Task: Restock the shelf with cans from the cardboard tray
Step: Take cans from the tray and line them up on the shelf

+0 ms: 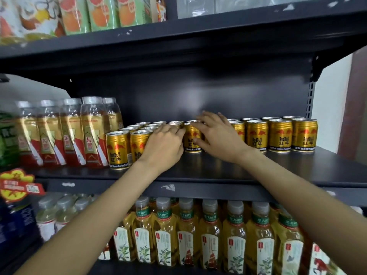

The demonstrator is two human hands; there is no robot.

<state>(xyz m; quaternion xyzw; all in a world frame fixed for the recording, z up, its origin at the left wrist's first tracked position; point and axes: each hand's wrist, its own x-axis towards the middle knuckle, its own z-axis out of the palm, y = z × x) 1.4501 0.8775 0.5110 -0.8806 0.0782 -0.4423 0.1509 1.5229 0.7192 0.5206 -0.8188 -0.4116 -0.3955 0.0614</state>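
Dark metal shelving fills the view, and its middle shelf (198, 171) carries rows of gold Red Bull cans (282, 135) from the middle to the right end. Both hands reach in side by side at mid-shelf. One can (192, 139) stands between them: the left hand (164, 143) curls its fingers against that can's left side, while the right hand (216, 135) lies spread over the cans just to its right. Red-and-gold bottles (69, 132) stand at the shelf's left end; green tea bottles (210, 235) line the shelf below.
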